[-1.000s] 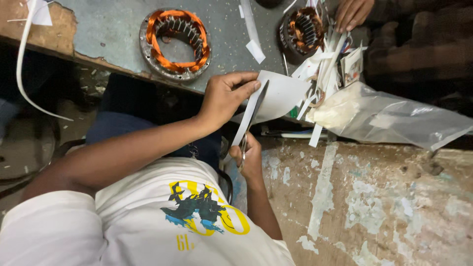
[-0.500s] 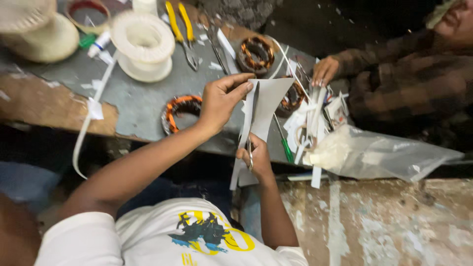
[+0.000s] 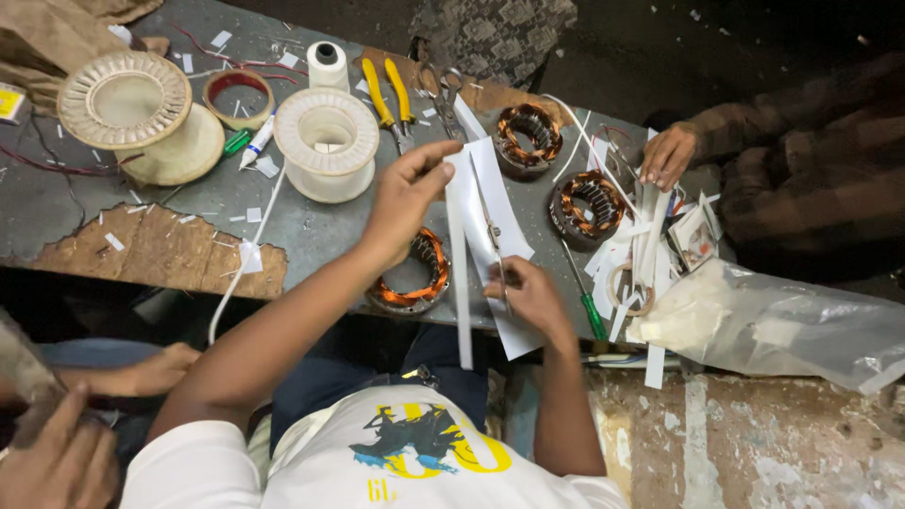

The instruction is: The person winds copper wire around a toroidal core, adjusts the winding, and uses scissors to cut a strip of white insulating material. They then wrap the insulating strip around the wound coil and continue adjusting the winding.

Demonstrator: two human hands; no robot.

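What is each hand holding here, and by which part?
The left hand pinches the top edge of a white paper sheet. The right hand grips scissors by the handles, blades running up through the sheet.

White paper strip, orange-copper coil at centre, yellow-handled pliers above, cream spools on a grey surface.

A worn grey bench carries two white spools, yellow-handled pliers, copper-wound coils and paper scraps near its edges.
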